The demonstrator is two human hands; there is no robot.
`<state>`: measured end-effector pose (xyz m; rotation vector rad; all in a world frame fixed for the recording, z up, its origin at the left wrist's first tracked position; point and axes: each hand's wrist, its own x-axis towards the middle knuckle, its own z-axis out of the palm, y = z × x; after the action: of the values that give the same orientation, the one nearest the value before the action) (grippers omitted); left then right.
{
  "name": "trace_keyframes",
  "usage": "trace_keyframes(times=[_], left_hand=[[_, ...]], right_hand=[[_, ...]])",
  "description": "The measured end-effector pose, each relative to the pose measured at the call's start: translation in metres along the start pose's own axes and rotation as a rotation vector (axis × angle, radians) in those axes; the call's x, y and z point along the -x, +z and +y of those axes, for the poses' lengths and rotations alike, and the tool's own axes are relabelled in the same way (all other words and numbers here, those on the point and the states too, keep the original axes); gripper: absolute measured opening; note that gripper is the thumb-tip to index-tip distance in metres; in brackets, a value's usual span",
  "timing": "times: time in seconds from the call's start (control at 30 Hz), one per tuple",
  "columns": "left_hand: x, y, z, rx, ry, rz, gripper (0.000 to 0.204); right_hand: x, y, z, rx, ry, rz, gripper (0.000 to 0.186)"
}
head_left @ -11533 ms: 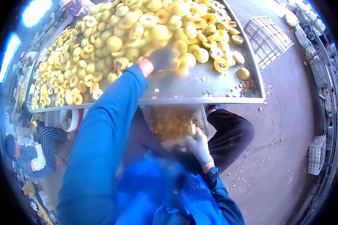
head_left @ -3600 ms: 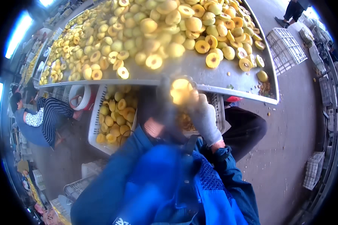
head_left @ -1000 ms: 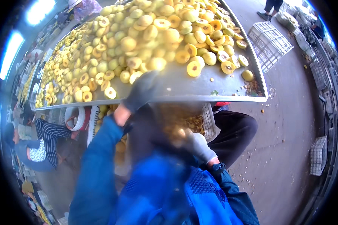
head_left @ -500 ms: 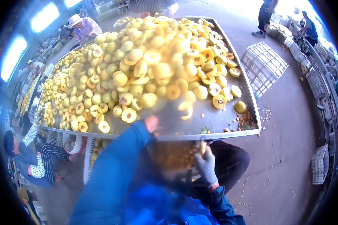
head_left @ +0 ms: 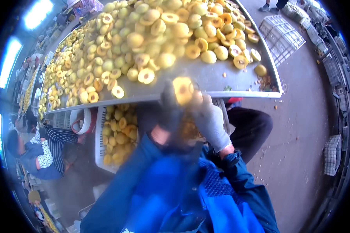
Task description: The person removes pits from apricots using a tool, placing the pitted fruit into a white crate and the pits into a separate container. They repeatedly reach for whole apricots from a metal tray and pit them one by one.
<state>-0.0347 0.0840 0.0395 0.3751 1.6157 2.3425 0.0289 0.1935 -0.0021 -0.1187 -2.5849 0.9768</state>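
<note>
My left hand (head_left: 170,106), in a dark glove and blurred by motion, holds a yellow peach half (head_left: 182,90) just over the near edge of the metal table (head_left: 214,77). The peach half's cut face, with an orange-brown hollow, is turned up. Close against its right side is my right hand (head_left: 212,122), in a pale grey glove, its fingers closed round a small hand tool with a tan handle (head_left: 198,96). The tool's tip is blurred beside the fruit. Beyond my hands, a large heap of halved yellow peaches (head_left: 122,42) covers much of the table.
A white crate (head_left: 100,136) of peach halves stands below the table edge at my left. Brown scraps (head_left: 266,83) lie in the table's right corner. An upturned white crate (head_left: 280,35) is on the floor at right. Another person (head_left: 42,151) sits at far left.
My left hand has come back from the heap with a peach half. My right hand has risen to meet it. The view has tipped down, showing more of the crate.
</note>
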Motion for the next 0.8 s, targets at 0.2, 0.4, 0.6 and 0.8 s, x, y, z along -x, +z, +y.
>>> trace_keyframes(times=[0.2, 0.4, 0.6, 0.8], left_hand=[[0.011, -0.015, -0.021, -0.686, 0.378, 0.055, 0.042], [0.017, -0.041, -0.043, -0.927, 0.77, -0.096, 0.062], [0.019, -0.027, -0.002, -0.719, 0.474, -0.222, 0.049], [0.016, -0.019, 0.018, -0.689, 0.457, -0.331, 0.036]], right_hand=[[0.012, -0.005, -0.021, 0.437, -0.288, 0.082, 0.059], [0.031, 0.006, -0.009, 0.443, -0.31, 0.025, 0.065], [0.033, -0.006, -0.013, -0.027, -0.053, -0.212, 0.047], [0.033, -0.034, -0.031, -0.812, 0.266, -0.383, 0.028]])
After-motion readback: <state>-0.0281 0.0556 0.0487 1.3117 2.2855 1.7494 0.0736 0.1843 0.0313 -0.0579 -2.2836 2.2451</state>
